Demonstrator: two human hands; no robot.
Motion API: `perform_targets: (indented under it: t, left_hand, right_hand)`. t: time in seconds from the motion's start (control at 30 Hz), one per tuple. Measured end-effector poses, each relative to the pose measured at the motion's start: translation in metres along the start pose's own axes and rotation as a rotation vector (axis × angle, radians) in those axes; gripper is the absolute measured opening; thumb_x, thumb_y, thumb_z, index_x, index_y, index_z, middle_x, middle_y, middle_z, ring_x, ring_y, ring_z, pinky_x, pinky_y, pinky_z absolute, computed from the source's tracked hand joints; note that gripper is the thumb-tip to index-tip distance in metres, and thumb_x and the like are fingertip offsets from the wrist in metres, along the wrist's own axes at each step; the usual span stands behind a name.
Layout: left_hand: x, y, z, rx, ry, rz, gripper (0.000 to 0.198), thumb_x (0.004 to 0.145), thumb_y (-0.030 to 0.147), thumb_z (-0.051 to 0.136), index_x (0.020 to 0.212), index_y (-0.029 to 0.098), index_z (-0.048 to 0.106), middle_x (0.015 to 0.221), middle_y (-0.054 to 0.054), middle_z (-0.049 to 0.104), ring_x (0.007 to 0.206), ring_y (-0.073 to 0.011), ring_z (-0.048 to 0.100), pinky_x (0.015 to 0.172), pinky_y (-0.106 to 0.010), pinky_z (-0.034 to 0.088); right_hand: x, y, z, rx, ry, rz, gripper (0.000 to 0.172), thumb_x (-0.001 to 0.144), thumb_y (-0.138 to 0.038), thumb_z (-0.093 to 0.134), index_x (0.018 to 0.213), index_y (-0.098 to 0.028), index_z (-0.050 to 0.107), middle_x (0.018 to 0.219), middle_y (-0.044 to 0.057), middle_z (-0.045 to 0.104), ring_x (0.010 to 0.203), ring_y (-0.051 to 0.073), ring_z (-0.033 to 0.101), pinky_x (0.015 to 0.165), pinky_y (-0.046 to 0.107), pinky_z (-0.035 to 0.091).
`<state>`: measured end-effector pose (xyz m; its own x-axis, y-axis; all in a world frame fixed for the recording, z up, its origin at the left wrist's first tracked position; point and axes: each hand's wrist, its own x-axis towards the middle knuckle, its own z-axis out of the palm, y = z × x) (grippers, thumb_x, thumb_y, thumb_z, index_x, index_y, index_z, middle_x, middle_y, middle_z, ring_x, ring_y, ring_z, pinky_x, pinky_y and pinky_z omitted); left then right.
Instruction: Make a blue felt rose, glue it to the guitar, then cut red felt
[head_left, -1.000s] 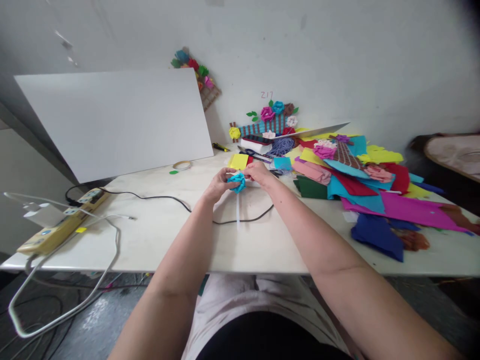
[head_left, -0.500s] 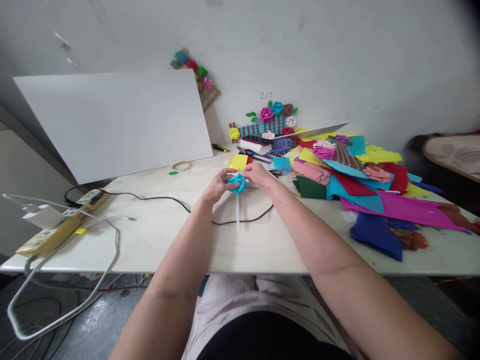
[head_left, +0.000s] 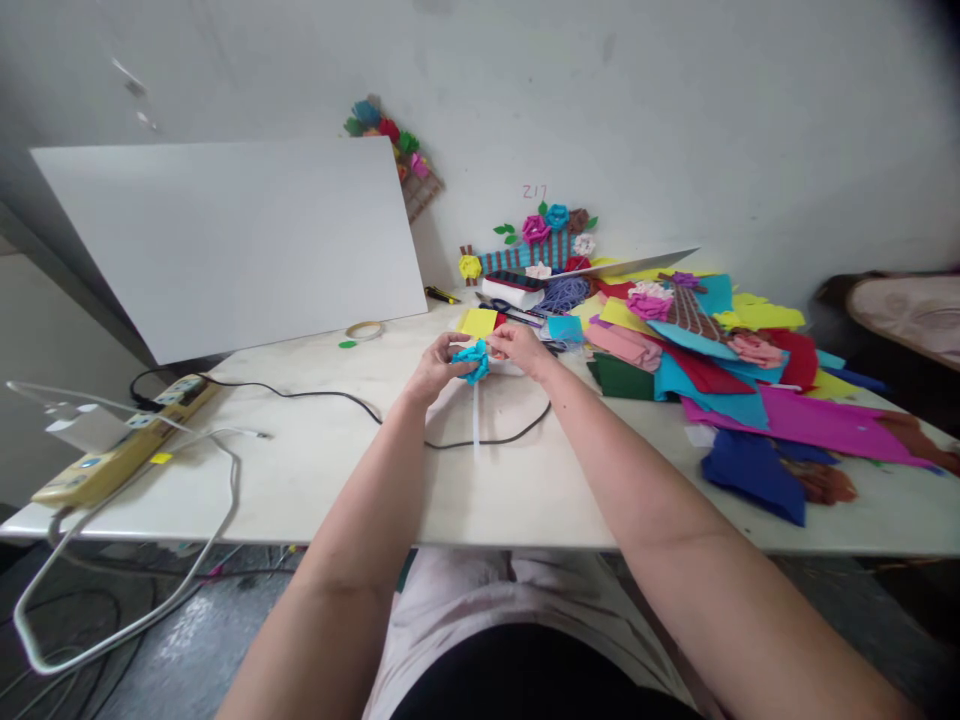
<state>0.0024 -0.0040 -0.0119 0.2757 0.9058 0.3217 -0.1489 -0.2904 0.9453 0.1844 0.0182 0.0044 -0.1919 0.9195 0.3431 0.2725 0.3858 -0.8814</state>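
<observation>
A blue paper flower [head_left: 471,362] is held above the middle of the white table [head_left: 517,495]. My left hand [head_left: 437,368] is closed on its left side, thumb and fingers around the petals. At the flower's right edge, my right hand [head_left: 517,347] is pinched; whether a petal or something small is between its fingertips I cannot make out. A translucent white stick [head_left: 475,420] shows below the flower, pointing toward me. Just behind the hands lies a yellow paper piece [head_left: 477,321].
A black cable [head_left: 360,402] crosses the table under my forearms. Folded coloured paper [head_left: 720,390] is heaped at the right. A yellow power strip [head_left: 127,440] lies left, near a leaning white board [head_left: 232,250]. Flower-decorated paper guitars [head_left: 529,250] stand against the wall.
My right hand has moved slightly right, away from the flower's top. The flower has turned a little in my left hand, which stays closed on it.
</observation>
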Motion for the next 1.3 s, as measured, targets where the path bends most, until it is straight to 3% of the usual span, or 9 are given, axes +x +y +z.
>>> perform_targets:
  t: [0.1,0.27,0.47,0.7,0.97,1.13,1.3]
  left_hand:
    - [0.000,0.001,0.001,0.013,0.028,-0.008,0.058,0.051,0.026,0.081,0.101,0.016,0.053,0.073,0.000,0.065,0.063,-0.0143,0.062,0.059,-0.027,0.048]
    - [0.000,0.003,0.003,0.009,0.046,-0.026,0.059,0.050,0.026,0.081,0.100,0.016,0.053,0.073,0.000,0.065,0.063,-0.0154,0.062,0.059,-0.029,0.048]
    - [0.000,0.002,0.002,0.000,0.059,-0.035,0.060,0.048,0.025,0.082,0.100,0.015,0.053,0.074,0.000,0.065,0.063,-0.0140,0.061,0.058,-0.027,0.048]
    - [0.001,0.001,0.000,0.010,0.067,-0.028,0.059,0.049,0.028,0.081,0.100,0.016,0.054,0.074,0.000,0.064,0.063,-0.0144,0.061,0.058,-0.028,0.048]
    - [0.002,0.001,0.000,0.014,0.067,-0.036,0.061,0.050,0.029,0.082,0.101,0.015,0.052,0.072,0.000,0.063,0.062,-0.0146,0.061,0.059,-0.029,0.049]
    - [0.003,-0.001,-0.001,0.006,0.072,-0.035,0.061,0.050,0.028,0.082,0.101,0.015,0.053,0.071,0.000,0.064,0.062,-0.0144,0.061,0.059,-0.028,0.049]
    - [0.002,0.000,0.000,-0.010,0.076,-0.040,0.063,0.048,0.027,0.083,0.102,0.014,0.053,0.073,-0.001,0.065,0.062,-0.0151,0.061,0.059,-0.029,0.049]
  right_hand:
    - [0.001,0.001,-0.010,-0.111,0.098,0.078,0.019,0.076,-0.030,0.051,0.066,-0.016,0.057,0.063,0.000,0.060,0.055,0.010,0.050,0.055,0.022,0.038]
    - [-0.001,0.007,-0.028,-0.676,0.285,0.265,0.023,0.082,-0.031,0.050,0.073,-0.016,0.067,0.081,0.010,0.068,0.080,0.021,0.062,0.069,0.028,0.042]
    - [-0.009,0.016,-0.043,-1.018,0.285,0.375,0.029,0.079,-0.020,0.055,0.103,-0.008,0.067,0.113,0.023,0.061,0.110,0.035,0.054,0.085,0.040,0.041]
    - [-0.007,0.020,-0.049,-1.011,0.149,0.533,0.033,0.075,-0.018,0.060,0.106,-0.008,0.067,0.109,0.025,0.062,0.103,0.034,0.059,0.079,0.041,0.044]
    - [-0.010,0.026,-0.050,-1.075,0.107,0.425,0.032,0.075,-0.013,0.058,0.105,-0.006,0.067,0.108,0.023,0.061,0.100,0.030,0.059,0.078,0.034,0.045]
    - [-0.011,0.023,-0.051,-1.061,0.202,0.399,0.031,0.079,-0.011,0.052,0.106,-0.006,0.066,0.118,0.023,0.054,0.100,0.026,0.058,0.080,0.031,0.043]
    - [-0.004,0.017,-0.048,-0.847,0.248,0.288,0.021,0.080,-0.016,0.052,0.090,-0.012,0.071,0.091,0.012,0.066,0.084,0.020,0.059,0.071,0.025,0.041]
